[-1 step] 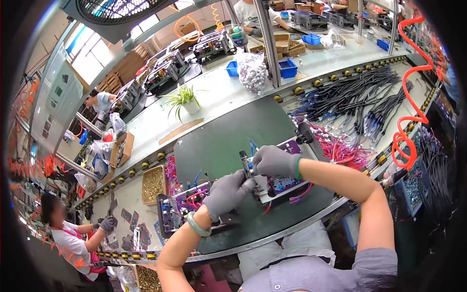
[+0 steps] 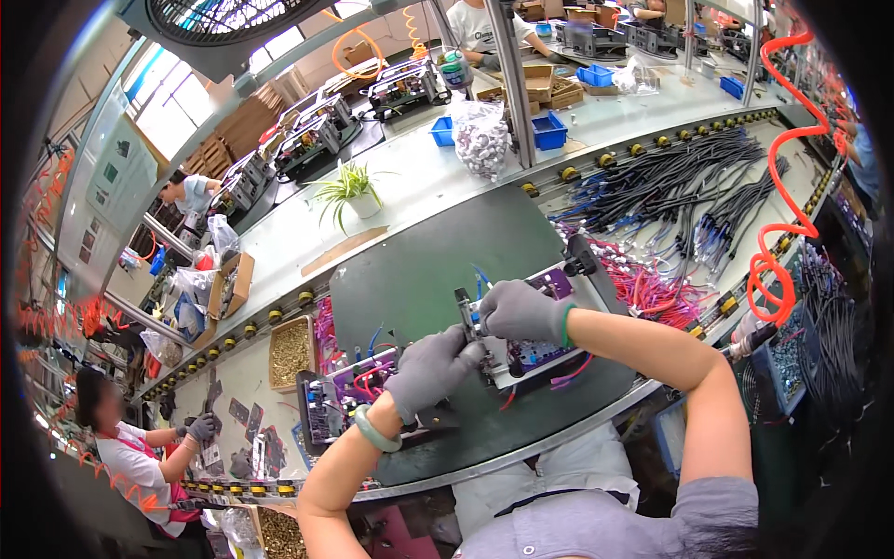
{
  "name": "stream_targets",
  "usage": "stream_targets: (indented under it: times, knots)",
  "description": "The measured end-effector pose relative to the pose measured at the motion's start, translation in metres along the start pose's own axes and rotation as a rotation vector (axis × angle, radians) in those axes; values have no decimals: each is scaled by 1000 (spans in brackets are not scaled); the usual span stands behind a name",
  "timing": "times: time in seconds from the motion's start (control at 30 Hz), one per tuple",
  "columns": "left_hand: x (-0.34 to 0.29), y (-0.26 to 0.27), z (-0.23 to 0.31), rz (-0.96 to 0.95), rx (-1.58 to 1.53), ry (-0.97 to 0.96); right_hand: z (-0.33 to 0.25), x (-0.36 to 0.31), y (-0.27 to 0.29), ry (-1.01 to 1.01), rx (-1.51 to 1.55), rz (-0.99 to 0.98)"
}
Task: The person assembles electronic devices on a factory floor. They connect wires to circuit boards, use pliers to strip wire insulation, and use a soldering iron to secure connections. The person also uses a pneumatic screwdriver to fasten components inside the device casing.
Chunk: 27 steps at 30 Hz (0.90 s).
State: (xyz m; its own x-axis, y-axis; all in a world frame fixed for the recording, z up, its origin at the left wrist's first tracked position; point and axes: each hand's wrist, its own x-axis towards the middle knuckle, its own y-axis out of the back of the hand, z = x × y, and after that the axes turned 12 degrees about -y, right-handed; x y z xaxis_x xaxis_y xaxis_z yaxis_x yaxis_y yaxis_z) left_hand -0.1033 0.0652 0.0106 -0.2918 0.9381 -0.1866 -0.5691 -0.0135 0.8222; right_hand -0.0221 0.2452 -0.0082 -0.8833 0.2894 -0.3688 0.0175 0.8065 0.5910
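A: Bench status, biggest first?

B: Dark green mat (image 2: 410, 256). Open frame (image 2: 545, 371) lies on it at a slant, both hands over its middle.

A: Fingers?

B: Left hand (image 2: 428, 374): fingers bent, tips close against the dark upright piece (image 2: 463, 303) at mid-frame. Actual grip hidden, can't tell. Right hand (image 2: 521, 310): fingers folded down on the other side of that piece. Tips hidden, can't tell what they hold.

A: Failure modes?

B: My read: frame could skid on the mat if the hands push unevenly. Purple circuit boards (image 2: 561, 279) sit right by the knuckles, so a slip could scrape parts. Upright piece could tilt if support goes on one side. Red wire (image 2: 507, 402) pokes out at the near edge, could get pinched if the frame shifts. Blue wires (image 2: 480, 277) stand beside the right hand, could snag on it.

A: Materials?

B: Mat: flat, smooth, slight sheen. Frame: long, pale metallic-looking rail, blocky black end. Hands: matte grey gloves (image 2: 421, 380), close-fitting. Boards: flat, crowded with small components. Upright piece: narrow, straight-sided. Wires: thin, flexible-looking.
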Motion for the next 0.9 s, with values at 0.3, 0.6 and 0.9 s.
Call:
stream_targets:
  times: [0.3,0.6,0.9]
  knots:
    - [-9,-16,-10,158,19,-83,37,-64,32,474,-319,204]
    - [0,-28,43,671,416,-559,122,-121,2,670,-804,601]
    - [16,-101,76,187,397,-623,114,-104,25,701,-394,724]
